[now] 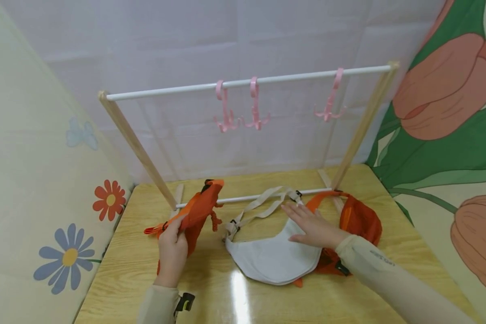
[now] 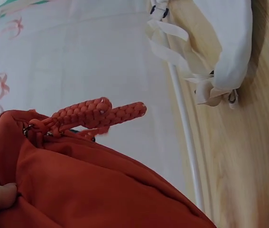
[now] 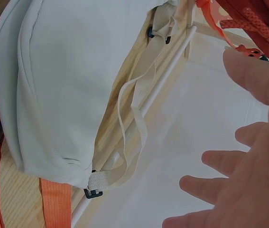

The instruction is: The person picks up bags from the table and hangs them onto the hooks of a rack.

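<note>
My left hand (image 1: 173, 247) grips a red-orange sling bag (image 1: 201, 213), holding it up on edge at the left of the table. Braided pulls (image 2: 84, 114) dangle from its zip in the left wrist view. A white sling bag (image 1: 275, 258) lies flat in the middle, its beige strap (image 1: 263, 204) looped toward the back. Above its right end hovers my right hand (image 1: 313, 225), fingers straight and spread; the right wrist view shows nothing held in it. Another orange bag (image 1: 360, 220) lies at the right, partly hidden under the white bag and my right arm.
A rack with a white top rail (image 1: 283, 79) and wooden posts (image 1: 139, 150) stands at the back of the table. Three pink hooks (image 1: 256, 108) hang from the rail. Low down, a white bar (image 1: 243, 199) joins the posts. Patterned cloth walls (image 1: 441, 171) enclose the sides.
</note>
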### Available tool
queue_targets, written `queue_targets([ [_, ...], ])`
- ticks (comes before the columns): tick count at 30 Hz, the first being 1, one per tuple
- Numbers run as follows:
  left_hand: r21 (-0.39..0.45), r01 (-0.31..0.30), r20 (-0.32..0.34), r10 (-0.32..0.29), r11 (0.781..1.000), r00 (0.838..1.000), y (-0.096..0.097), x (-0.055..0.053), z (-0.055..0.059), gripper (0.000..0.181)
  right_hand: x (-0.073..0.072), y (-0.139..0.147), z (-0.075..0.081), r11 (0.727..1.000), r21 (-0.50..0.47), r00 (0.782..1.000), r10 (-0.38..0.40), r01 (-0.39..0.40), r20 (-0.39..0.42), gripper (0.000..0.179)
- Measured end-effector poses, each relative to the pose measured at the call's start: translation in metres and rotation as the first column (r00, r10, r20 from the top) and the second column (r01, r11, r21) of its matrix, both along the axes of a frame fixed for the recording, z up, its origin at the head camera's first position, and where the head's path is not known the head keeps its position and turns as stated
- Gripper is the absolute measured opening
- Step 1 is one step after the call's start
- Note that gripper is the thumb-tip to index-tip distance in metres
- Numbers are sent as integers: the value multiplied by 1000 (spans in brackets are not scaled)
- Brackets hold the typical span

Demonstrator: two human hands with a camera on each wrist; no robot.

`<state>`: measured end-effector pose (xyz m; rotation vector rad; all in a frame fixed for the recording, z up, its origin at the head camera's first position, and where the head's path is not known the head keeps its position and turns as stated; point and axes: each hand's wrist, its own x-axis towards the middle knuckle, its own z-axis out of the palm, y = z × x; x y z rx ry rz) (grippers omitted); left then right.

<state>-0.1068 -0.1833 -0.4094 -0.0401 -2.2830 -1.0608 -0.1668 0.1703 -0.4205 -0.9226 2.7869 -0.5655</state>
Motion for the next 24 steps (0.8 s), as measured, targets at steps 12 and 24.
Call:
queue_targets([
  [12, 37, -39, -163, 45, 999, 986, 5, 0, 16, 31, -1, -2, -3, 1000, 2, 1000, 4, -4, 6, 80],
  [24, 158, 13, -259, 29, 987, 965, 17, 0, 27, 29, 0, -4, -3, 1000, -6, 1000, 16, -16, 3, 81],
])
